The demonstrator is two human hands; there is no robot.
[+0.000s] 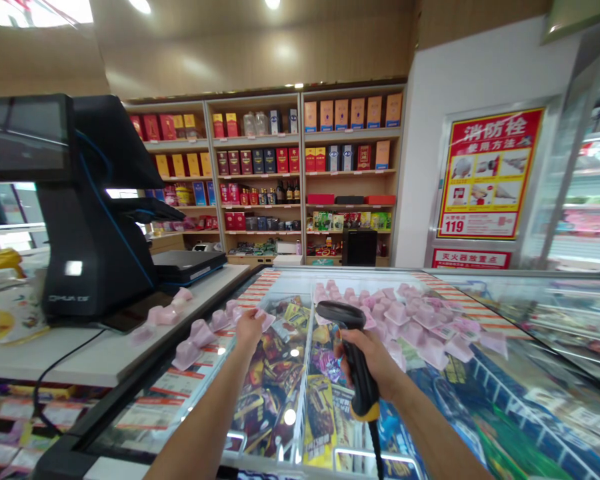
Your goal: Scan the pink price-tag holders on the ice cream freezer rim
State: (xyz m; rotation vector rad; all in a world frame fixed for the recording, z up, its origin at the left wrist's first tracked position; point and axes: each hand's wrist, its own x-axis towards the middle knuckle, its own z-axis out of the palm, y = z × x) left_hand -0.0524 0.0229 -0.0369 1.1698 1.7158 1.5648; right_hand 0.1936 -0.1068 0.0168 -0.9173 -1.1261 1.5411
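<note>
The black scanner point(362, 373) is held tight by the right hand point(376, 359), handle slanting down, head pointing left; a pink cup point(267, 321) is pinched by the left hand point(249, 329).

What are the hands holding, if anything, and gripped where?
Right hand: black scanner, by its handle. Left hand: appears to pinch a pink cup; exact grip spot unclear.
</note>
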